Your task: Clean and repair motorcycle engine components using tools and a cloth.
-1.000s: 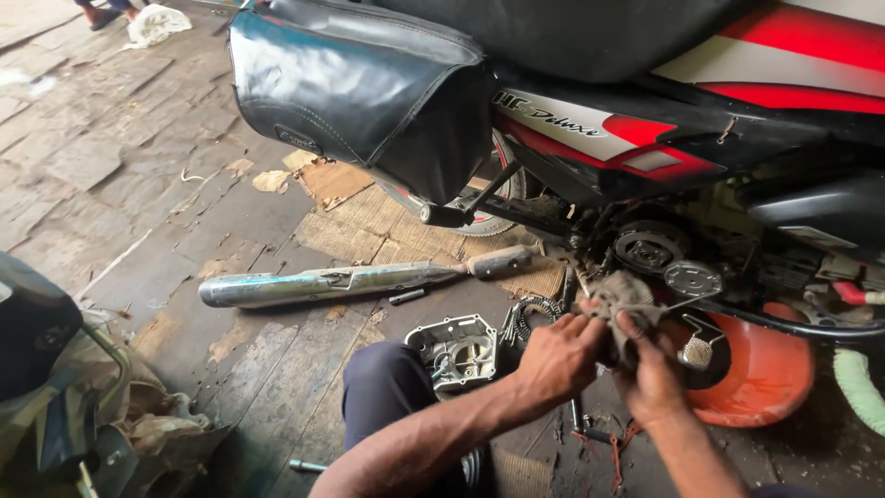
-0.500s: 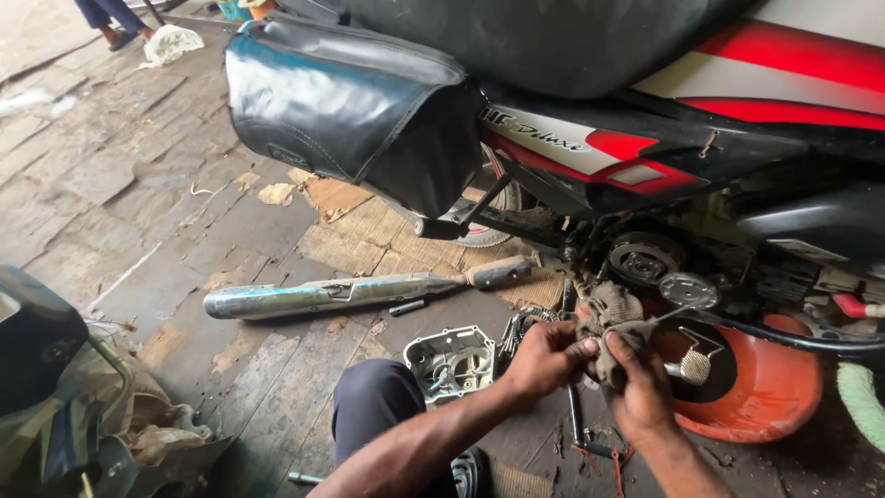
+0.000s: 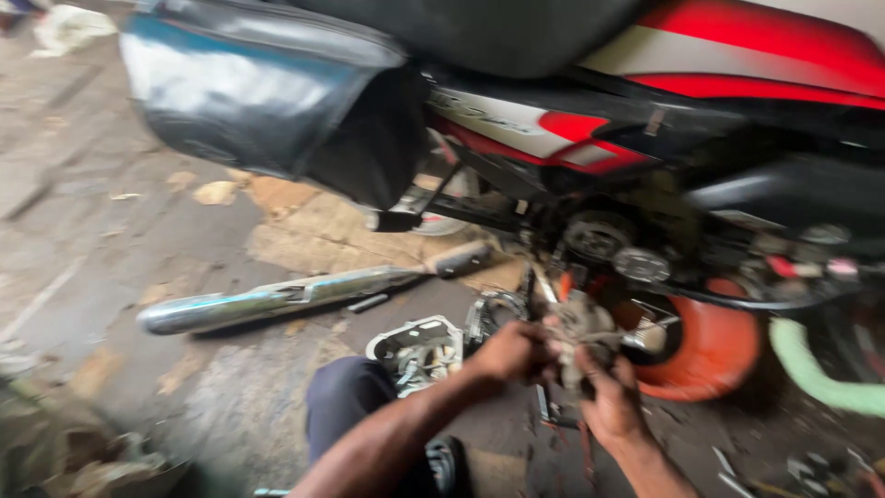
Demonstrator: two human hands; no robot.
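Floor [image 3: 111,277]: rough grey paving, stained and dusty, with tan patches of worn board or cardboard beside the motorcycle. The scene is blurred throughout, so fine detail cannot be told.

Motorcycle [image 3: 719,83]: red, white and black bodywork with a black seat, seen across the top and right; its engine side is opened, and round metal parts are exposed below the bodywork.

Saddlebag [image 3: 249,101]: black and glossy, hung on the motorcycle's near side, above the floor.

Exhaust pipe [image 3: 277,300]: chromed, laid flat on the floor well left of the motorcycle's engine, with a dark end piece toward the engine.

Engine cover [image 3: 415,346]: pale metal, laid on the floor just below and left of the engine, beside the person's dark-clad knee.

Orange basin [image 3: 710,355]: set on the floor under the engine; a green hose [image 3: 811,369] is curved to the right of it.

Small engine part [image 3: 581,332]: grey and greasy, held up just below the motorcycle's engine, in front of the basin.

Left hand [image 3: 512,350]: grip clenched on the part's left side.

Right hand [image 3: 608,401]: grip closed on the part from below.

Change from half a second earlier: the view is brought nearer to the motorcycle and tilted slightly, and is far more blurred. The part is kept between both hands, in much the same place below the engine.
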